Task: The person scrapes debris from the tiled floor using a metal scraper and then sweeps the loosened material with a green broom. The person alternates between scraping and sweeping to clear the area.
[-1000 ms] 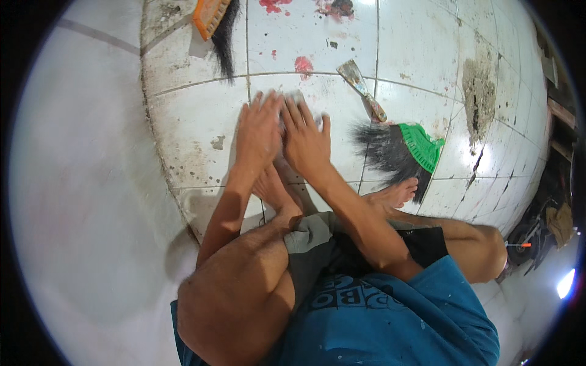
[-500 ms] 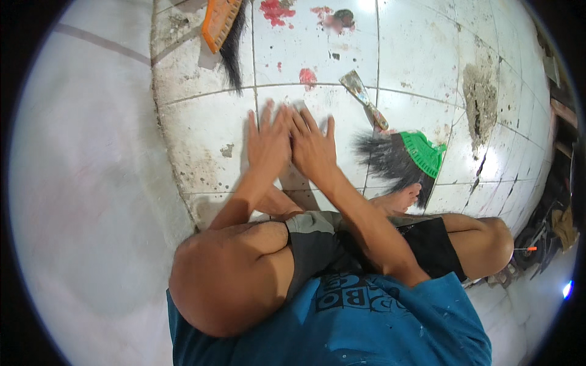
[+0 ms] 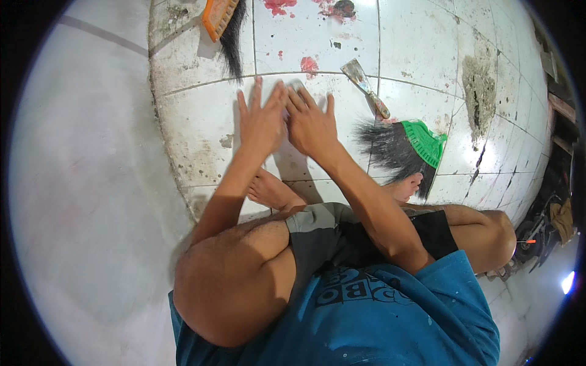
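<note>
We find lettering on the front of the blue T-shirt (image 3: 390, 326) that the person wears. The print (image 3: 360, 293) is dark, in large block letters packed close together in what look like two rows, and some letters show in the blue of the cloth inside dark squares. From our steep view downward, folds bend the rows and hide part of the upper one, so we can pick out single letter shapes more easily than whole words
</note>
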A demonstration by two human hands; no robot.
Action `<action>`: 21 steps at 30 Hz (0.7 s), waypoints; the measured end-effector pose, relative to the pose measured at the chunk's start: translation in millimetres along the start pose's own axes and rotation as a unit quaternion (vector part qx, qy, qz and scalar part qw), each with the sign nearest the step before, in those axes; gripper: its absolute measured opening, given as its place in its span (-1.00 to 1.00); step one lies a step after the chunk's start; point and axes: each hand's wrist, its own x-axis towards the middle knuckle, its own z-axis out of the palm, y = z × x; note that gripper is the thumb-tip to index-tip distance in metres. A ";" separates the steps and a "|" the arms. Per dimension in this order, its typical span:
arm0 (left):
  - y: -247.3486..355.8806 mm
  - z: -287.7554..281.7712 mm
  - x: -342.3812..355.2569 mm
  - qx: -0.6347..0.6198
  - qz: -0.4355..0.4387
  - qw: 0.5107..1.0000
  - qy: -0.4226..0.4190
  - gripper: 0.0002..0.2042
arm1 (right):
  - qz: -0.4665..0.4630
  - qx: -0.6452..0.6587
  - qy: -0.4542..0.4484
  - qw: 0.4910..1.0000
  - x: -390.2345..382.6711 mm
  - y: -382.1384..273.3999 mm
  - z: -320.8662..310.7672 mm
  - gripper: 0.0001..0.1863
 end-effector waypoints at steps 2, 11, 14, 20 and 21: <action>10.4 5.2 -31.3 0.004 0.003 0.999 -0.052 -0.30 | 0.004 0.019 -0.006 1.000 -17.7 -10.4 3.3 -0.34; 12.4 8.3 3.5 0.025 0.026 0.999 0.002 -0.34 | 0.019 0.007 0.014 1.000 -9.7 7.9 -2.6 -0.36; 19.8 -1.8 -14.3 0.041 0.017 0.999 -0.027 -0.36 | 0.035 0.017 -0.012 0.999 -31.5 -6.4 2.3 -0.35; 0.8 -20.5 25.1 0.049 0.043 0.998 -0.002 -0.37 | 0.003 0.004 0.045 0.999 15.4 8.5 -5.8 -0.37; -5.9 -11.5 9.4 0.079 0.051 0.995 -0.041 -0.33 | 0.006 0.015 0.011 1.000 1.8 -1.5 -6.6 -0.36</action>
